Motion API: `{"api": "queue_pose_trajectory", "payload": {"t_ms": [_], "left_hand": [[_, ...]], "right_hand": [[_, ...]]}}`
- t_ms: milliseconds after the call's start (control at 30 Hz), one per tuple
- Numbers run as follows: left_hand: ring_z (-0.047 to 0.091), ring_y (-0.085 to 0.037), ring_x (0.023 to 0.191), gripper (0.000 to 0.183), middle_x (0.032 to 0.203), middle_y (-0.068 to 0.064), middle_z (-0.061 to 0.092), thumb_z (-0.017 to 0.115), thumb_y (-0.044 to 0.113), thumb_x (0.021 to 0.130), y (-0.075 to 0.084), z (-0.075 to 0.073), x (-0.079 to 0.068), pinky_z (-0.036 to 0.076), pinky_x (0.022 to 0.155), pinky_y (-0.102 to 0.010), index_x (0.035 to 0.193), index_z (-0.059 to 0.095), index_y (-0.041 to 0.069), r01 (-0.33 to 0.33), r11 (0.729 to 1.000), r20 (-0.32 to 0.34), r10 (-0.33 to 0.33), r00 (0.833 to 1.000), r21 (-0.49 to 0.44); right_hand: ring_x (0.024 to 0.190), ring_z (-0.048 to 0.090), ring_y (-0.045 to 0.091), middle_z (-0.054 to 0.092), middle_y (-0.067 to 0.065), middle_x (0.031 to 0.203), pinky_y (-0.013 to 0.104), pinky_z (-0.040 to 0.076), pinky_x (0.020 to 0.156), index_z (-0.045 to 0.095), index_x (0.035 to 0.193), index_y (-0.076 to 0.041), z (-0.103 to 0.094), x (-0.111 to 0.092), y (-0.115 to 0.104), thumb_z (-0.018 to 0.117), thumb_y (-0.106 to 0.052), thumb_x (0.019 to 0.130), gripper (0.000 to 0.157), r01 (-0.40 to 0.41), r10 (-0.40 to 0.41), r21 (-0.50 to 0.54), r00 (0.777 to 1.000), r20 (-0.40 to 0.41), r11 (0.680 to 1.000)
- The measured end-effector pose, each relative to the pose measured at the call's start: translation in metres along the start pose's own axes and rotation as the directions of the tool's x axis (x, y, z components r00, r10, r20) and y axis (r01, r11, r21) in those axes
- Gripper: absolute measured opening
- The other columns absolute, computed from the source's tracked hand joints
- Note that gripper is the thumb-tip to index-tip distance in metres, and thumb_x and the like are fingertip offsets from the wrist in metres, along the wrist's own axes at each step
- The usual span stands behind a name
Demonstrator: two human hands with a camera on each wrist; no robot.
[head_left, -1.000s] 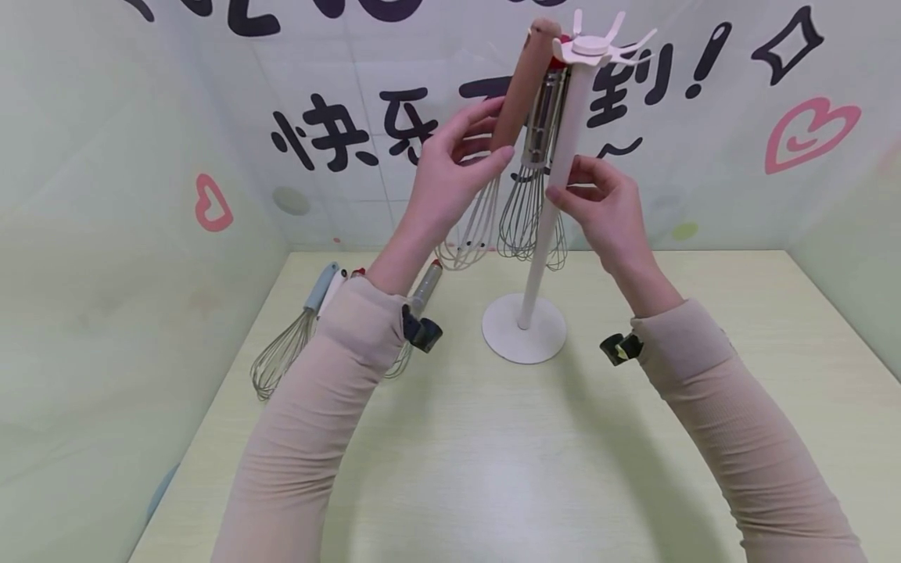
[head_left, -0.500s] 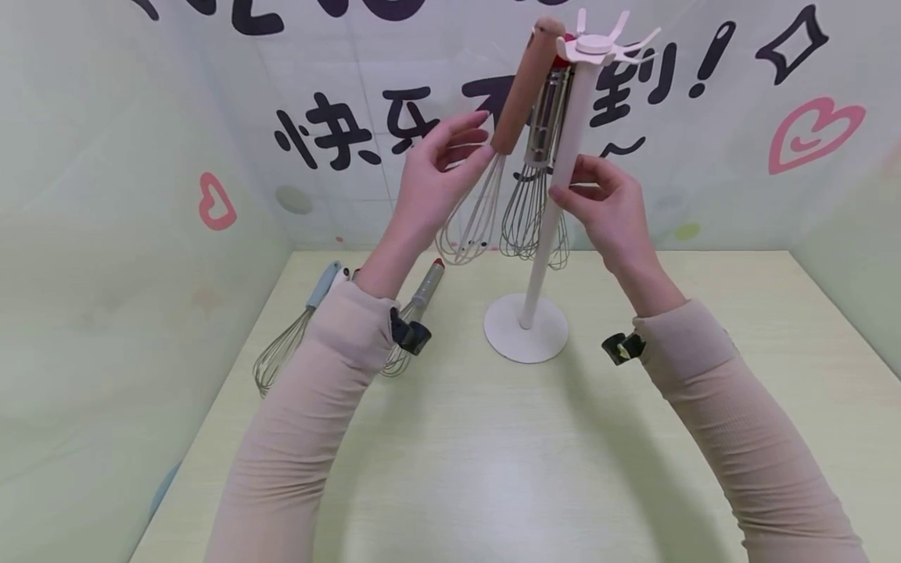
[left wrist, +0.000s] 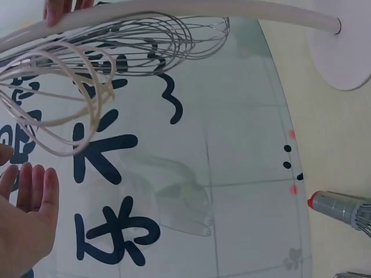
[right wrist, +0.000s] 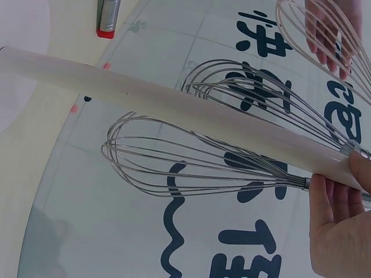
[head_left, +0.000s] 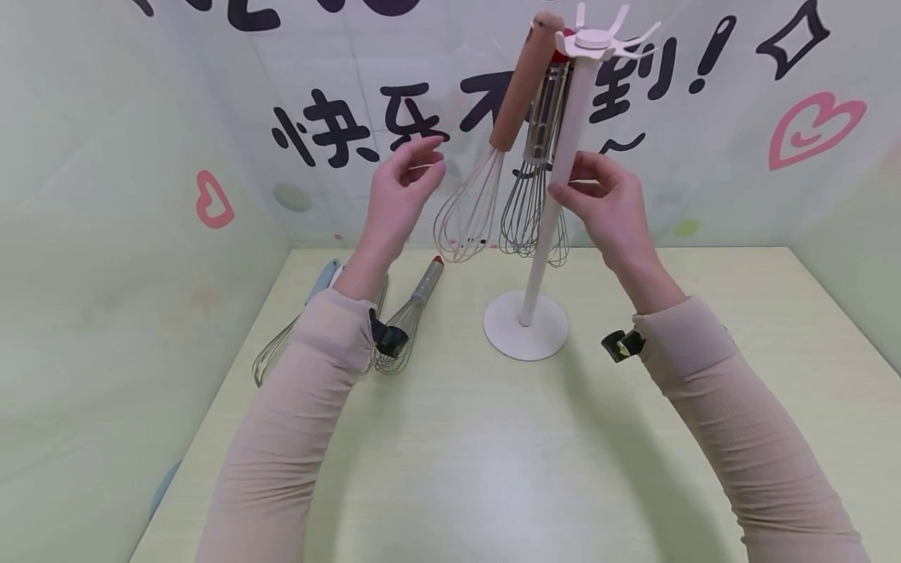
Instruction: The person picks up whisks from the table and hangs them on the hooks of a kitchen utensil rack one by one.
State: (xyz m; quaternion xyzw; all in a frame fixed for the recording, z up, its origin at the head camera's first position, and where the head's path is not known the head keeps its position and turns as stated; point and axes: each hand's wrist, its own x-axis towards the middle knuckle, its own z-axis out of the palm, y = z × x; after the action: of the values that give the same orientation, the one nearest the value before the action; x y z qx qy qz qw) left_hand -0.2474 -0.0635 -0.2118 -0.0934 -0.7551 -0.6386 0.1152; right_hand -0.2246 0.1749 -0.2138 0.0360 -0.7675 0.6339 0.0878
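Note:
A white whisk stand (head_left: 573, 117) with a round base and a ring of hooks on top stands at the back of the table. My right hand (head_left: 611, 199) pinches its pole between thumb and fingers. From the hooks hangs a whisk with a brown handle and cream wires (head_left: 524, 86), tilted out to the left. Beside it hang metal whisks (head_left: 544, 117), one with a red handle end; the right wrist view shows two wire heads (right wrist: 203, 156) about the pole. My left hand (head_left: 400, 188) is held in the air left of the brown-handled whisk, fingers loosely bent, touching nothing.
Several more whisks lie on the table at the back left: a grey one with a red end (head_left: 425, 285), a blue-handled one (head_left: 322, 280) and others partly hidden behind my left forearm. A printed cloth wall (head_left: 338, 211) borders the table behind and at the sides.
My left hand has let go of the brown-handled whisk and moved left and slightly down, away from it. The whisk stays hanging on the stand. My right hand keeps its hold on the pole.

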Motion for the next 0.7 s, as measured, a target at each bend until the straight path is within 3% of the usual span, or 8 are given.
{"api": "queue_pose_trajectory", "payload": {"t_ms": [300,567,700], "left_hand": [[0.057,-0.019,0.113,0.037,0.126,-0.014,0.059,0.058,0.011,0.094,-0.034,-0.014,0.0,0.049,0.1,-0.027,0.131,0.056,0.011,0.092,0.994,-0.013,-0.092,0.996,0.063],[0.056,-0.023,0.117,0.039,0.127,-0.015,0.059,0.057,0.013,0.094,-0.057,-0.025,-0.006,0.047,0.102,-0.032,0.133,0.054,0.009,0.123,0.972,0.033,-0.132,0.991,0.2],[0.055,-0.024,0.118,0.039,0.128,-0.016,0.058,0.057,0.012,0.094,-0.07,-0.029,-0.009,0.047,0.103,-0.034,0.133,0.054,0.009,0.131,0.966,0.048,-0.145,0.988,0.224]], "right_hand": [[0.096,0.062,0.011,0.062,-0.006,0.104,0.039,0.048,0.104,0.06,0.125,-0.011,0.0,0.0,0.0,0.067,-0.012,0.088,0.038,-0.002,0.002,-0.007,1.0,-0.002,1.0],[0.096,0.062,0.011,0.062,-0.006,0.103,0.039,0.048,0.104,0.06,0.125,-0.011,0.0,0.001,0.001,0.067,-0.011,0.087,0.038,0.001,-0.001,0.007,1.0,-0.004,1.0],[0.097,0.062,0.012,0.062,-0.006,0.104,0.039,0.048,0.104,0.06,0.126,-0.011,0.0,0.001,0.001,0.067,-0.012,0.088,0.039,0.003,-0.003,0.001,1.0,-0.003,1.0]]}}
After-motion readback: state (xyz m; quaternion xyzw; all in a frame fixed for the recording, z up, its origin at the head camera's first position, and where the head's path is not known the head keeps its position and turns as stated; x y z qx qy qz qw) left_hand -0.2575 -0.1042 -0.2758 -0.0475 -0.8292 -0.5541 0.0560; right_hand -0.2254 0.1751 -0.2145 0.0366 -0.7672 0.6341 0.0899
